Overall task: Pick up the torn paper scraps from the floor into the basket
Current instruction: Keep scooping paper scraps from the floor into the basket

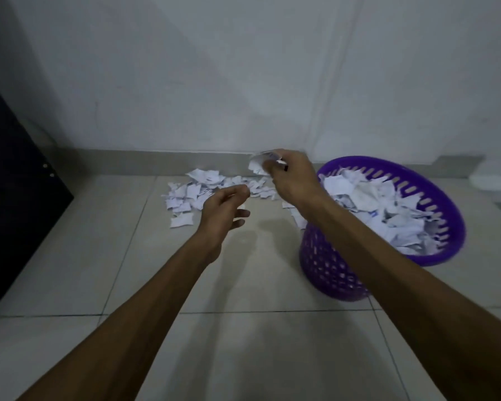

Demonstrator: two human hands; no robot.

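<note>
Floor (243, 285) pile (203, 189) remains; scraps (258, 164) pinched in right hand (294, 178) should be released over basket (434, 257), left hand (224, 206) loosely curled, empty.

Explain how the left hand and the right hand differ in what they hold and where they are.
The right hand grips a bunch of paper scraps; the left hand seems to hold nothing, fingers loosely curled. The right hand is raised near the purple basket; the left hand is lower, before the scrap pile on the floor. Both arms are bare and stretched forward.
</note>
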